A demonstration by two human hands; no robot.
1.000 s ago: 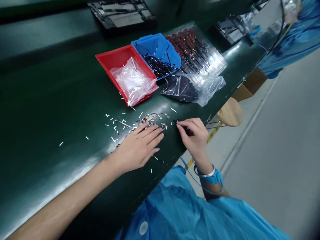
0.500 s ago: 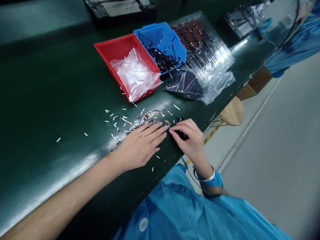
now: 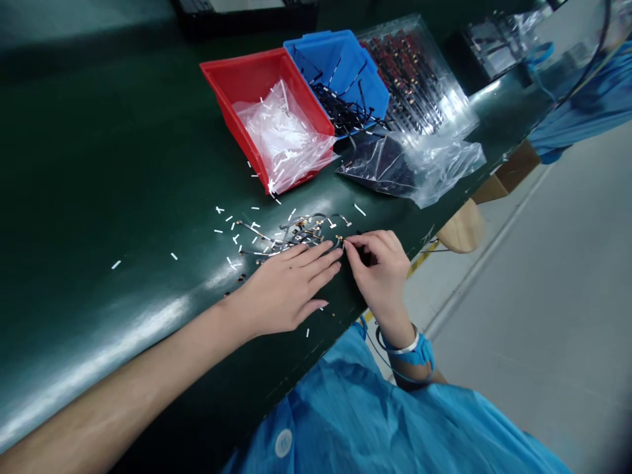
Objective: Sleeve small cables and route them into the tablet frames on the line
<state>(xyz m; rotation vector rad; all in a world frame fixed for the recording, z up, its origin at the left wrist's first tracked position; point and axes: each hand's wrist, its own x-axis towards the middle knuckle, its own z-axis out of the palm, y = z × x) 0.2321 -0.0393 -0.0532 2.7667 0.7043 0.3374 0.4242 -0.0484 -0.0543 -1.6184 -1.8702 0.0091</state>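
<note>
My left hand (image 3: 291, 286) lies flat on the green table with its fingers stretched out, the fingertips at the near edge of a loose pile of thin flex cables (image 3: 301, 232). Just right of those fingertips, my right hand (image 3: 378, 266) is closed in a pinch of thumb and forefinger. It is at the end of a small cable with a gold connector (image 3: 340, 238); whether the fingertips grip it or something smaller is too small to make out. Small white strips (image 3: 232, 263) are scattered around the pile. A wristband (image 3: 415, 352) with a blue cord is on my right wrist.
Behind the pile stand a red bin (image 3: 222, 99) with a plastic bag of white strips (image 3: 286, 135) and a blue bin (image 3: 368, 66) of black cables. Right of them lie a clear tray (image 3: 419, 72) of parts and a clear bag (image 3: 415, 164). A wooden stool (image 3: 461, 227) stands beyond the table edge.
The view has shifted slightly, so the bins and pile appear a little further right. My left hand stays flat, and my right hand keeps its pinch beside the pile.
</note>
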